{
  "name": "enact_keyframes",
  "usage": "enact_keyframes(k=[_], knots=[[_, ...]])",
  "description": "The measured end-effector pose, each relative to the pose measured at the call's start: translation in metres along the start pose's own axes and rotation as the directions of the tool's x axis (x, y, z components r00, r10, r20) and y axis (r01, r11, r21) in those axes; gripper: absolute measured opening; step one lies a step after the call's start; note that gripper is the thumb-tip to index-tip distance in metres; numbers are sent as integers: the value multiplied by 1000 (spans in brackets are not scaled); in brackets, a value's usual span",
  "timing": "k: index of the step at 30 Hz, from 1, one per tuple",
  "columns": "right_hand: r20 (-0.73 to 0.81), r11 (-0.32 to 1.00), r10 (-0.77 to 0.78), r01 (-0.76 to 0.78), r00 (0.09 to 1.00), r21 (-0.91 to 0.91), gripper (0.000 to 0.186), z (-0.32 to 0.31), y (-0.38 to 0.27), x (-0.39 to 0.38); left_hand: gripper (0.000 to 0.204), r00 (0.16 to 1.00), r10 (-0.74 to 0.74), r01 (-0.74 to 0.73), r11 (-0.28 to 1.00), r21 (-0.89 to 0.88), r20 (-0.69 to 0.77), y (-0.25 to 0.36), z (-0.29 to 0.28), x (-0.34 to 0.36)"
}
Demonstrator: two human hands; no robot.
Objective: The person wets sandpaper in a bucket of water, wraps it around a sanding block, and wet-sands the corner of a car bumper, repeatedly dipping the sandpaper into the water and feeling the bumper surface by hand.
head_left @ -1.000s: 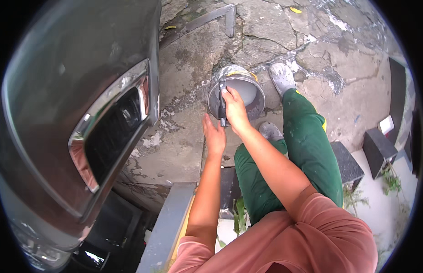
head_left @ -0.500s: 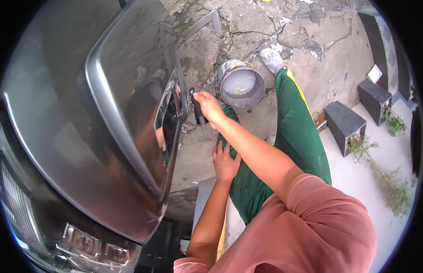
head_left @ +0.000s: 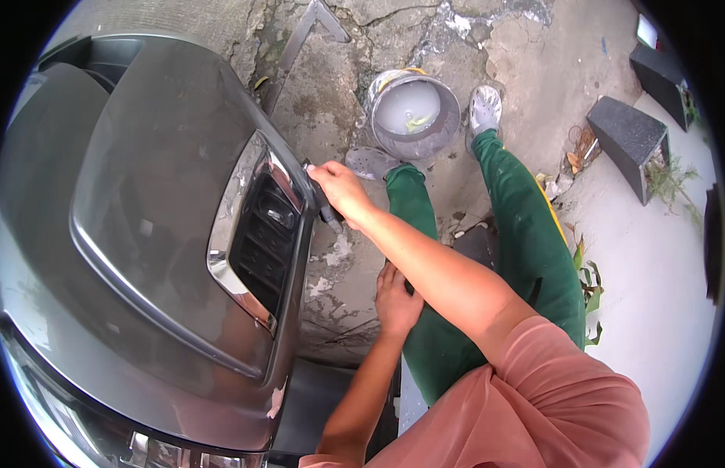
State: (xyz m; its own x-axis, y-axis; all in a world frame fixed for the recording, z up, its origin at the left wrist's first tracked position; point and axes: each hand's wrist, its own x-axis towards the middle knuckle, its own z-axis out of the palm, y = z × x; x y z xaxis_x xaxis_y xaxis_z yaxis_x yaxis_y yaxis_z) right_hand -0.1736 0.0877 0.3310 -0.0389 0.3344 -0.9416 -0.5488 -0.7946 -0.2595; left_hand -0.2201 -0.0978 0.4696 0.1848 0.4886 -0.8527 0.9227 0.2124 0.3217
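Note:
My right hand (head_left: 340,189) is stretched out to the front of a grey car (head_left: 144,195). It is shut on a small dark brush-like object (head_left: 328,214) that touches the edge beside the chrome-framed grille (head_left: 261,234). With its fingers spread, my left hand (head_left: 397,296) lies flat on my green trouser leg (head_left: 448,343) and holds nothing. A grey bucket (head_left: 378,117) with cloudy water stands on the ground beyond my right hand, between my two feet.
The ground is cracked, stained concrete (head_left: 534,47). Two dark stone blocks (head_left: 627,140) sit at the right, and a bent metal bar (head_left: 296,47) lies near the car. Green weeds (head_left: 584,269) grow beside my right leg. A raised pale slab (head_left: 659,265) lies to the right.
My right hand has left the bucket and swung left to the car's grille with the dark object. My left hand has dropped onto my leg. The view has turned toward the car.

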Motion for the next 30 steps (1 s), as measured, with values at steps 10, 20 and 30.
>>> enact_keyframes(k=[10, 20, 30], knots=[[-76, 999, -33, 32, 997, -12, 40, 4, 3, 10, 44, 998, 27, -17, 983, 180, -56, -21, 10, 9], [-93, 995, -95, 93, 991, -20, 42, -2, -6, 20, 47, 985, 68, -104, 968, 227, 160, -28, 3, 12], [-49, 999, -37, 36, 998, -28, 43, -2, -11, 15, 49, 984, 25, -52, 988, 145, 179, -42, 17, 12]])
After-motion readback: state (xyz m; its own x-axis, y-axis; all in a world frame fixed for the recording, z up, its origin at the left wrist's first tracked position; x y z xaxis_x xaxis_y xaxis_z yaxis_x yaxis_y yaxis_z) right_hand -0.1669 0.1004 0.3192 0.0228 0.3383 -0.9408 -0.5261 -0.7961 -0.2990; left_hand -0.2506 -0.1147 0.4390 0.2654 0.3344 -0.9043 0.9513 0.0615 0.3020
